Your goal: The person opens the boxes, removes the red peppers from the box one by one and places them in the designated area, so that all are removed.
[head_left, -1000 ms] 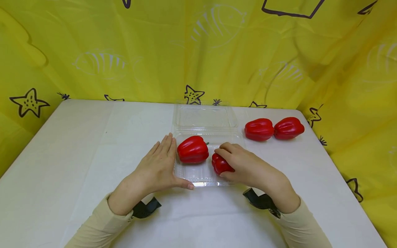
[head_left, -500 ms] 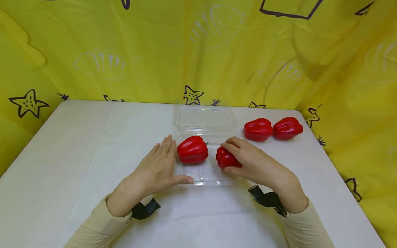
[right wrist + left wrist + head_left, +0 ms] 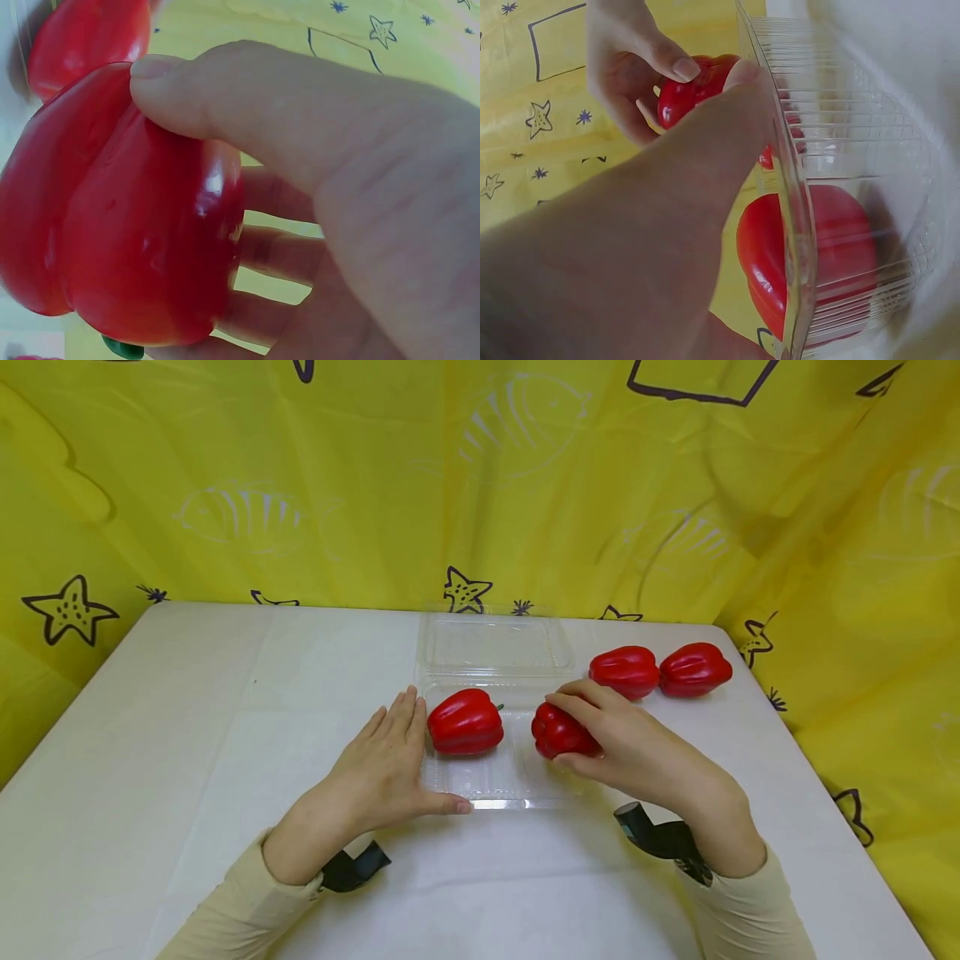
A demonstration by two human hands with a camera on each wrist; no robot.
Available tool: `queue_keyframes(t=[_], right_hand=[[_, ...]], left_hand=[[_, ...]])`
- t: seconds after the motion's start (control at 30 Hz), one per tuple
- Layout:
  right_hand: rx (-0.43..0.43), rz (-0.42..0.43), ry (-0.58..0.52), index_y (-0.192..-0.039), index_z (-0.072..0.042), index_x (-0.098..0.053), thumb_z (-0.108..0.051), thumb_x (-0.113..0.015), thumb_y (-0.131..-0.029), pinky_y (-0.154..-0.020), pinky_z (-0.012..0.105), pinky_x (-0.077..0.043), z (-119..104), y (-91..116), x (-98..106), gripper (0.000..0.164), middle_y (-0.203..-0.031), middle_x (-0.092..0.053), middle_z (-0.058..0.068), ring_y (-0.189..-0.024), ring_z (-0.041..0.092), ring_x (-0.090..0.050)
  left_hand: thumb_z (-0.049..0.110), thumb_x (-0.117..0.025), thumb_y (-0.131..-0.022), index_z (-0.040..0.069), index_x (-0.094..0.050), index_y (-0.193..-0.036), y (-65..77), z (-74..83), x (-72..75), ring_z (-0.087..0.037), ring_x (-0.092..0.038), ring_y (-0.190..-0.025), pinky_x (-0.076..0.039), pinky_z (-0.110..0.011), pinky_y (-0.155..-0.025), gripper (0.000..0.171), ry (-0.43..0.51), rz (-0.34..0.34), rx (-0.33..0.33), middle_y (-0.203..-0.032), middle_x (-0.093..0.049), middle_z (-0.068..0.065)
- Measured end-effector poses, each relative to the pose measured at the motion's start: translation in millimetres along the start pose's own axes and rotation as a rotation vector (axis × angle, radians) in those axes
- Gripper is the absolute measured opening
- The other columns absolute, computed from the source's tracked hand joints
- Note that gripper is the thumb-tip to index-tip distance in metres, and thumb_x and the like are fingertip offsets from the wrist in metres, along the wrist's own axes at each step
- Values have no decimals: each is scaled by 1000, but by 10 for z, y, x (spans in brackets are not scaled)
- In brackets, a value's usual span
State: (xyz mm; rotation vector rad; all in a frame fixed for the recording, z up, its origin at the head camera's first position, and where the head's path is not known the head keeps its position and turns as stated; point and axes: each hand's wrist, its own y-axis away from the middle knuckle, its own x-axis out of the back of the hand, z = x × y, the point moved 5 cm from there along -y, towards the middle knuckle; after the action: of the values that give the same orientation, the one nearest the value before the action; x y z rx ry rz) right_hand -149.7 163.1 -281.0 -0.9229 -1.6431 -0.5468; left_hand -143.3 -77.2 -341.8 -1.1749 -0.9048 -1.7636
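Observation:
A clear plastic clamshell box (image 3: 491, 787) lies opened out on the table, its lid (image 3: 495, 643) folded back. My left hand (image 3: 378, 764) rests against it, straight fingers along the left wall and thumb along the front edge. One red bell pepper (image 3: 465, 722) lies on its side in the left half of the base. Over the right part of the box, my right hand (image 3: 618, 731) grips a second red bell pepper (image 3: 557, 732), thumb on the near side and fingers round the far side. In the right wrist view a green stem (image 3: 124, 347) shows beneath the held pepper (image 3: 142, 217).
Two more red bell peppers, a nearer one (image 3: 622, 670) and one at the right (image 3: 696, 670), lie side by side at the back right of the white table (image 3: 187, 735). A yellow curtain (image 3: 375, 468) with fish and star drawings hangs behind the table and along both sides.
My right hand has carried its bell pepper to the right and farther back, and it now partly overlaps one of the back peppers in the head view. My left hand has stayed at the box.

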Motion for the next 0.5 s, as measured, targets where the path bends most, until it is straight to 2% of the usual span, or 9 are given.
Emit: queue_keyframes(t=[0.5], right_hand=[[-72,43,-12,-136,-6,-56,-18,-80,-83,-90,49,-58,132,104,174,59,-134,-54,13,-115,32,-59]], left_hand=[[75,-71,-70,-6,-18,-155,-2,1,-3,-38,-13,-154,-19,-54,-124,129,7,-12,10,-165,-12,-22]])
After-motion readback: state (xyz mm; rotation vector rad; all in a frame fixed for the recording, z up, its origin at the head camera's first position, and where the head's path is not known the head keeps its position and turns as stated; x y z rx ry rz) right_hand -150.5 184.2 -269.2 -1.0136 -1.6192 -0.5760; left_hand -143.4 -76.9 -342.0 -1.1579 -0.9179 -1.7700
